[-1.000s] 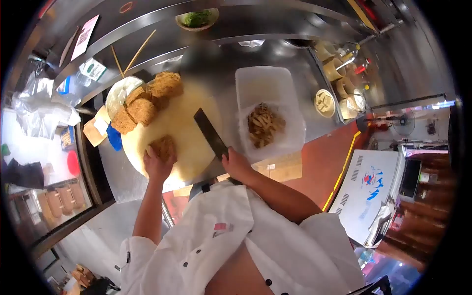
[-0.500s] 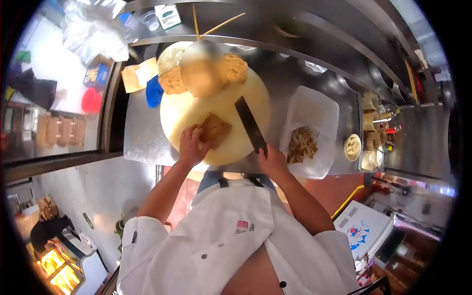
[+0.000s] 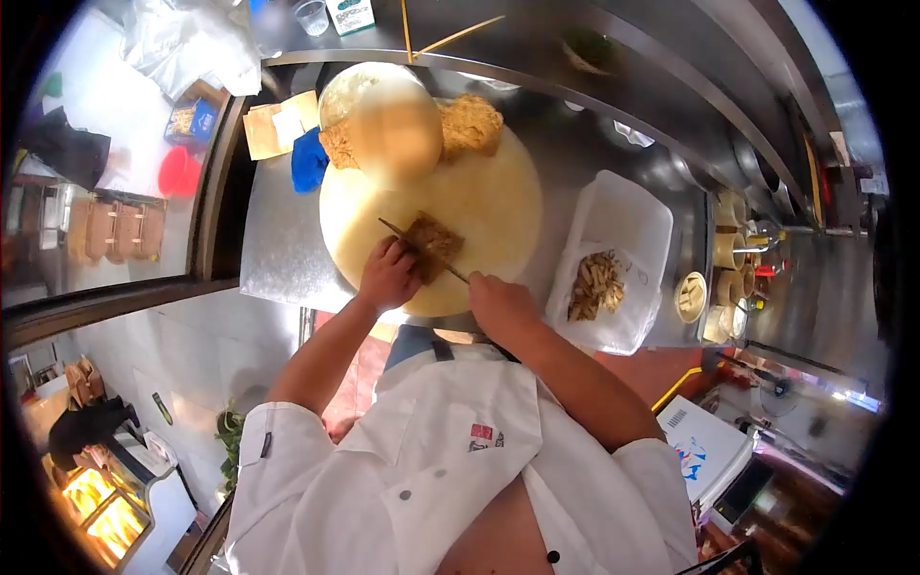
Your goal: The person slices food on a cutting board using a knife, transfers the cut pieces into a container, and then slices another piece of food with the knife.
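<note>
A flat brown fried piece (image 3: 437,236) lies on the round pale cutting board (image 3: 498,211). My left hand (image 3: 391,275) presses on the left side of that piece with its fingers curled. My right hand (image 3: 500,305) grips the handle of a knife (image 3: 422,249), whose blade stands edge-down across the piece, close to my left fingertips. More golden fried pieces (image 3: 471,126) rest at the back of the board, partly hidden by a round blur.
Right of the board stands a translucent tub (image 3: 623,225) with cut strips inside. Beyond it are a small bowl (image 3: 690,296) and several containers. Blue cloth (image 3: 309,160) and brown paper (image 3: 278,126) lie at the back left. A metal shelf runs along the back.
The knife has moved left from beside the piece onto it, and its blade has turned edge-down. My left hand stays on the piece. The camera view has turned and shifted.
</note>
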A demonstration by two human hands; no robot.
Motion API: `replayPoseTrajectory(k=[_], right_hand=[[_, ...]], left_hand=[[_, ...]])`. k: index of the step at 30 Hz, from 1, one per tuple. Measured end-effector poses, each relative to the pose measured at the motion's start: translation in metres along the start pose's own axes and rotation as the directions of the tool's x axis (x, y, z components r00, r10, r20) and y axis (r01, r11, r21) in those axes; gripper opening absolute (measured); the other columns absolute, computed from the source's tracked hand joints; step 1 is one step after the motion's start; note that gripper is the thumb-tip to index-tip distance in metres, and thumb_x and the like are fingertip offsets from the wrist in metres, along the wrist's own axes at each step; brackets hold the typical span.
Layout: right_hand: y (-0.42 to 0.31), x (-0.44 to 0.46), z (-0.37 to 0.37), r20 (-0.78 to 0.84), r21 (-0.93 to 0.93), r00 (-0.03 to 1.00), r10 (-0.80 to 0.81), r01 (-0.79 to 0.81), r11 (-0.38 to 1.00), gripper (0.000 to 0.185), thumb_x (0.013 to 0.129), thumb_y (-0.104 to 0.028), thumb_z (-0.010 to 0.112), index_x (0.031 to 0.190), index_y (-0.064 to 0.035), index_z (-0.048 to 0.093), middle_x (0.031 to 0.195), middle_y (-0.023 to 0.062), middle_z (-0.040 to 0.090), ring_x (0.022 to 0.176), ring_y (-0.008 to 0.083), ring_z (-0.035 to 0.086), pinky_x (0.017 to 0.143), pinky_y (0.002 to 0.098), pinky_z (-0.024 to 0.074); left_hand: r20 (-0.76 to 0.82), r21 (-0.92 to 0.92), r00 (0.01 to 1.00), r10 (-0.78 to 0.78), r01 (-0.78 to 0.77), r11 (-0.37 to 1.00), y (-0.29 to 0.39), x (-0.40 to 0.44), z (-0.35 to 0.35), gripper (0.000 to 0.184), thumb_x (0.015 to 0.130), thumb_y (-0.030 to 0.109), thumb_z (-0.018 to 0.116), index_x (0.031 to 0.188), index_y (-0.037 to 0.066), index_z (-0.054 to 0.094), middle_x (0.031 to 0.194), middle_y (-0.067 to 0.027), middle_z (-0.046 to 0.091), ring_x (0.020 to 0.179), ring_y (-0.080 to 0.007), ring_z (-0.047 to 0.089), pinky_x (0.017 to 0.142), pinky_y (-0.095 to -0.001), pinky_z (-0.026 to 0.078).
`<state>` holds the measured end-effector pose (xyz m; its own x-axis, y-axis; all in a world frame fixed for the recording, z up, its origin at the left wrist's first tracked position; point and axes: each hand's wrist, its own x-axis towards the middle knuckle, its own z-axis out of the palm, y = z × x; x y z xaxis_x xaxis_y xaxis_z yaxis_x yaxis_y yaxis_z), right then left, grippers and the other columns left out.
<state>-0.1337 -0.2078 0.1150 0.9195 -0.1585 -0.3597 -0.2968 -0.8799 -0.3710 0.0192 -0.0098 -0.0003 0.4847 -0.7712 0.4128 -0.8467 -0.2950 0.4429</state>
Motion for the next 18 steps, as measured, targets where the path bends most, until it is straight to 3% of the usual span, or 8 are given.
replayPoseTrajectory(k=[6,15,18], right_hand=[[0.002,0.006,0.004,0.044,-0.022,0.999,-0.003,0.004,1.000,0.011,0.097,-0.014,0.053,0.099,-0.0040,0.057,0.089,0.0197,0.071,0.079,0.0426,0.071,0.072,0.0530,0.0576],[0.027,0.035,0.054,-0.056,-0.001,0.997,-0.045,0.045,0.999,0.012,0.096,-0.017,0.055,0.098,-0.0053,0.058,0.087,0.0200,0.070,0.082,0.0446,0.070,0.073,0.0550,0.0564],[0.041,0.030,0.048,-0.154,0.131,0.988,-0.021,0.042,0.990,0.015,0.097,-0.020,0.055,0.099,-0.0054,0.059,0.087,0.0186,0.070,0.082,0.0434,0.069,0.073,0.0543,0.0546]], left_hand=[[0.021,0.007,1.000,-0.023,0.023,1.000,-0.006,-0.005,0.008,0.030,0.077,0.022,0.073,0.104,0.009,0.073,0.112,-0.0136,0.065,0.115,-0.0408,0.058,0.101,-0.0462,0.050],[0.109,0.010,0.992,-0.063,0.062,0.998,-0.007,-0.006,0.010,0.029,0.079,0.023,0.072,0.104,0.009,0.072,0.108,-0.0139,0.065,0.116,-0.0409,0.056,0.098,-0.0476,0.049],[0.093,-0.027,0.994,-0.065,0.068,0.997,-0.004,-0.007,-0.002,0.035,0.079,0.023,0.073,0.110,0.007,0.070,0.117,-0.0145,0.064,0.119,-0.0407,0.055,0.102,-0.0470,0.048]])
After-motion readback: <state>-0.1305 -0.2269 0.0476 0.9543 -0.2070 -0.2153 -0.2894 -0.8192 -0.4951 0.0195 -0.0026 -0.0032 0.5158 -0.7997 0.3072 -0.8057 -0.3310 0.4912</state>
